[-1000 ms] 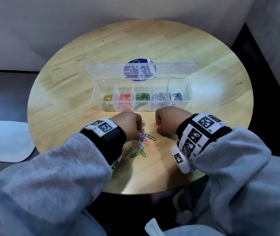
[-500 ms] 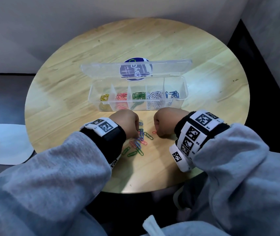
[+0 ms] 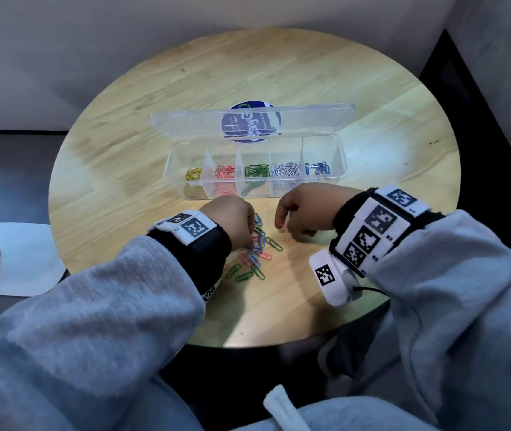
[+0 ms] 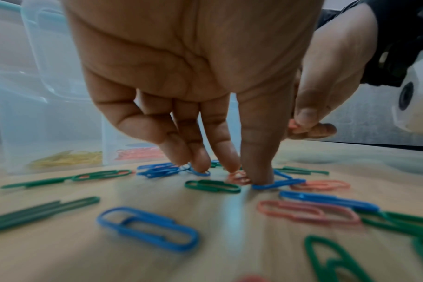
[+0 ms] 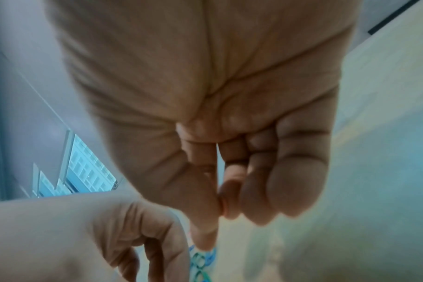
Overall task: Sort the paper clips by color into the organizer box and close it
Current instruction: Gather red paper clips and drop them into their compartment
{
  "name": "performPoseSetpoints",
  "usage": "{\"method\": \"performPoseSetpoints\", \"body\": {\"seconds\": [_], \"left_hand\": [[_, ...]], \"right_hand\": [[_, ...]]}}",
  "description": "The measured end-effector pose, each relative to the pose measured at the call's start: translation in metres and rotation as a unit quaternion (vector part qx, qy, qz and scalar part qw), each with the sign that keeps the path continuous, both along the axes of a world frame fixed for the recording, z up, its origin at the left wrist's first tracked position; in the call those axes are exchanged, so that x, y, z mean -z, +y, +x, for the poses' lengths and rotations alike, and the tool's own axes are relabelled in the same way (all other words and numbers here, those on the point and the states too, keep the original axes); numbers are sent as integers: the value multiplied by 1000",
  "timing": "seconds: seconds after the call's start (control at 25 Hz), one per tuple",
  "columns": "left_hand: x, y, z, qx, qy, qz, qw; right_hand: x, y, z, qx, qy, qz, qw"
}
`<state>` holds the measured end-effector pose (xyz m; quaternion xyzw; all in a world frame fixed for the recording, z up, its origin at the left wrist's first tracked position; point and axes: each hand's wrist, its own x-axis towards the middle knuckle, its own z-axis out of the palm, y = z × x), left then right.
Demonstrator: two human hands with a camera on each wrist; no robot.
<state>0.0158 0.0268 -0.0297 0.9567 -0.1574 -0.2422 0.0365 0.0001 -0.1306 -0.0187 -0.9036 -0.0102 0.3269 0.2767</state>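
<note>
A clear organizer box (image 3: 340, 157) stands open on the round wooden table (image 3: 372, 104), its lid (image 3: 186, 122) tipped back. Its compartments hold yellow, red, green, white and blue clips, left to right. A pile of loose clips (image 3: 257, 259), blue, green and red, lies in front of it. My left hand (image 3: 249, 234) reaches down into the pile. In the left wrist view its fingers (image 4: 229, 164) touch the table and the thumb presses a blue clip (image 4: 278, 184). My right hand (image 3: 280, 223), just right of the pile, pinches a red clip (image 4: 292, 125) between thumb and forefinger above the table.
A round blue sticker (image 3: 251, 124) shows through the lid. The table's near edge (image 3: 248, 343) lies close under my forearms. A white base plate (image 3: 15, 259) sits on the floor to the left. A dark gap (image 3: 496, 135) runs along the right.
My right hand has lifted off the table with the red clip pinched in it. My left hand stays on the pile, fingers working among the clips.
</note>
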Motion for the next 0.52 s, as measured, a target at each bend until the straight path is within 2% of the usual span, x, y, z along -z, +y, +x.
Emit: {"method": "performPoseSetpoints", "body": {"seconds": [0.16,0.32,0.52], "left_hand": [[0,-4,1,4,18,21,1000],[1,-7,4,-1,34,46,998],[1,-1,5,-12,51,22,998]], "right_hand": [[1,1,0,50,59,71,994],[2,1,0,62,47,55,995],[3,2,0,63,43,57,995]]}}
